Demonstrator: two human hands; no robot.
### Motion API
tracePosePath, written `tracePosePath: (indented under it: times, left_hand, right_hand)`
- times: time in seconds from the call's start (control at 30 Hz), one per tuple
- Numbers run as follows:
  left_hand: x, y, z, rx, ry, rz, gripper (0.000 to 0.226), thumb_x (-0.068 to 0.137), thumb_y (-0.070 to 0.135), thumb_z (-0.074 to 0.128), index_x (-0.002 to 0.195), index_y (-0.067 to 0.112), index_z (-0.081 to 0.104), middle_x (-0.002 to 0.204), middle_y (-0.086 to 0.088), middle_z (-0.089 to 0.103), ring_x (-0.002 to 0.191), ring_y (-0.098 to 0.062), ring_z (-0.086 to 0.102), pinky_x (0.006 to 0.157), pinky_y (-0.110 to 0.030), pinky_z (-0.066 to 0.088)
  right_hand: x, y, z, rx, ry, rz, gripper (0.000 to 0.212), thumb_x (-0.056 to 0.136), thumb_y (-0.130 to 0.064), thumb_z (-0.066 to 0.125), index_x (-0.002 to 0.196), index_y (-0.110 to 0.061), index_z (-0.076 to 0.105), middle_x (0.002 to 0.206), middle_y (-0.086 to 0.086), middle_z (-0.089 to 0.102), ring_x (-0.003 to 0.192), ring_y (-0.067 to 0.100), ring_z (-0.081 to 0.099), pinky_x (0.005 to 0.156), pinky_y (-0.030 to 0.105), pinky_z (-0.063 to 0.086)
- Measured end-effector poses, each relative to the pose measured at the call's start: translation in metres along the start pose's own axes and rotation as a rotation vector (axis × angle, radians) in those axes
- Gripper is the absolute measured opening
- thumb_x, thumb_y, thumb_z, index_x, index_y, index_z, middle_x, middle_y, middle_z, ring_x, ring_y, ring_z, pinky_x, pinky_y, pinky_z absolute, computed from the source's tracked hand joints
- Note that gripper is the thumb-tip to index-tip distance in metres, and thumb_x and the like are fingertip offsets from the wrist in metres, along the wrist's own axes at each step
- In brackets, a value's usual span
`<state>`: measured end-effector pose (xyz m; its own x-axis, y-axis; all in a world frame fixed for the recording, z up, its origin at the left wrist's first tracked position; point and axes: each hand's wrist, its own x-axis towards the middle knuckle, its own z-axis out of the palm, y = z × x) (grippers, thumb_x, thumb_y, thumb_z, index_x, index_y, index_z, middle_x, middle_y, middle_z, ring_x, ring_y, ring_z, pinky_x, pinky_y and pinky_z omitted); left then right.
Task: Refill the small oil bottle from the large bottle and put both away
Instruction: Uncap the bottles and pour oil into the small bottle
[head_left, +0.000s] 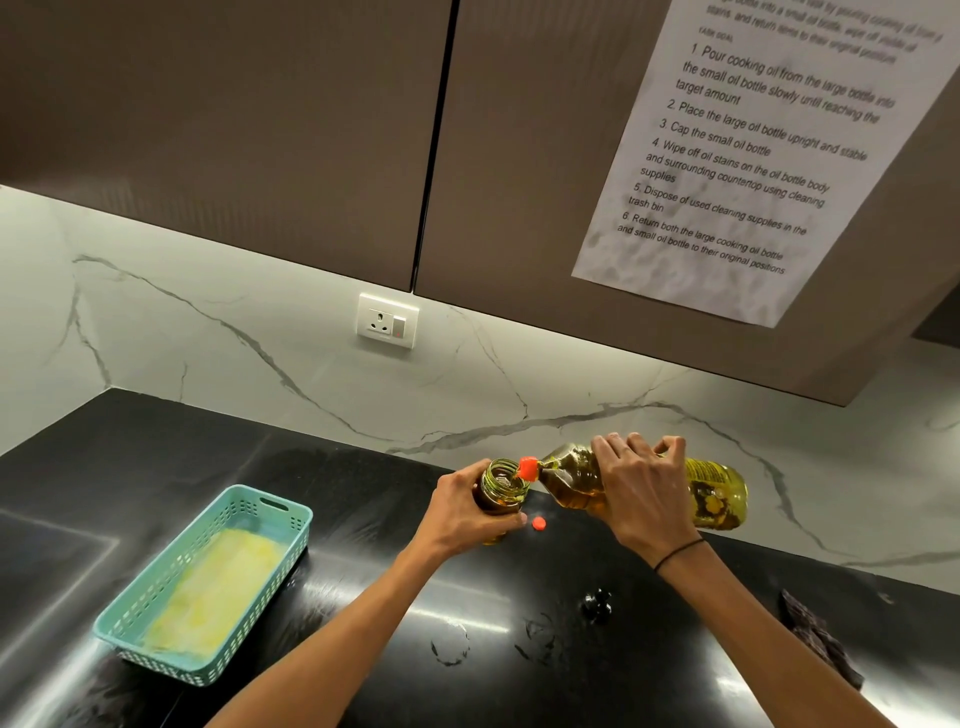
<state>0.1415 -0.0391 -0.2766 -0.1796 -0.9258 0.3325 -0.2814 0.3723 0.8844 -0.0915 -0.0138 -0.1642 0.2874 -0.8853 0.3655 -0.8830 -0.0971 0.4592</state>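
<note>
We tip the large bottle over the small oil bottle on the black countertop.

Our right hand wraps around the large bottle's middle, fingers curled over the top, holding it nearly on its side with its orange spout at the small bottle's open mouth. Our left hand grips the small bottle from the left, fingers curled round its body; it stands a little tilted, and we cannot tell whether its base touches the counter. A small orange cap lies on the counter just beside it, below the spout. To the left sits a teal basket with a yellow cloth inside (well apart from the bottles). A printed task sheet hangs on the cabinet door above.
</note>
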Motion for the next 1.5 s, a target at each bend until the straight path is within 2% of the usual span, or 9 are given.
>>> tracePosePath:
  times: [0.23,0.63,0.8,1.17,1.3,1.5]
  left_hand:
    - [0.002,-0.002,0.004,0.0,-0.003,-0.014,0.06,0.07,0.052,0.091,0.12,0.028,0.068,0.104,0.011,0.074,0.098,-0.003,0.072,0.091,-0.017,0.058]
    - [0.006,0.0,0.002,0.014,-0.018,-0.021,0.056,0.071,0.05,0.092,0.118,0.033,0.067,0.102,0.017,0.071,0.099,0.007,0.068,0.089,-0.011,0.055]
    - [0.008,0.0,0.004,0.022,-0.023,-0.039,0.055,0.071,0.048,0.093,0.115,0.037,0.063,0.099,0.023,0.068,0.098,0.014,0.065,0.086,-0.007,0.053]
    - [0.012,0.0,0.005,0.022,-0.014,-0.046,0.054,0.07,0.044,0.095,0.114,0.035,0.066,0.1,0.019,0.071,0.098,0.011,0.066,0.087,-0.008,0.053]
    - [0.011,0.0,0.004,0.021,-0.011,-0.049,0.055,0.07,0.046,0.094,0.115,0.035,0.065,0.102,0.019,0.071,0.099,0.01,0.067,0.088,-0.01,0.054]
    - [0.011,0.004,0.002,0.026,-0.003,-0.058,0.056,0.071,0.041,0.095,0.116,0.036,0.063,0.102,0.022,0.068,0.099,0.016,0.064,0.085,-0.005,0.051]
  right_hand:
    - [0.0,0.002,0.002,0.004,0.012,0.001,0.063,0.066,-0.055,0.089,0.11,-0.016,0.064,0.098,0.007,0.072,0.09,0.031,0.067,0.081,0.045,0.041]
    - [-0.002,-0.001,0.009,0.001,0.009,0.027,0.067,0.063,-0.057,0.089,0.11,-0.015,0.064,0.098,0.007,0.071,0.088,0.03,0.067,0.079,0.044,0.036]
    - [0.0,0.0,0.012,-0.008,0.012,0.03,0.064,0.063,-0.051,0.091,0.11,-0.014,0.066,0.098,0.008,0.072,0.088,0.03,0.067,0.078,0.044,0.036]
    - [0.002,0.006,0.02,0.014,0.016,0.046,0.073,0.062,-0.059,0.089,0.115,-0.015,0.065,0.102,0.007,0.071,0.091,0.031,0.066,0.08,0.046,0.038]
    - [0.0,0.004,0.023,0.058,0.008,0.061,0.077,0.056,-0.06,0.092,0.113,-0.015,0.065,0.102,0.007,0.072,0.09,0.03,0.068,0.079,0.046,0.039]
    - [-0.007,-0.001,0.026,0.18,0.031,0.078,0.086,0.045,-0.063,0.094,0.108,-0.012,0.067,0.095,0.007,0.072,0.083,0.03,0.07,0.074,0.046,0.044]
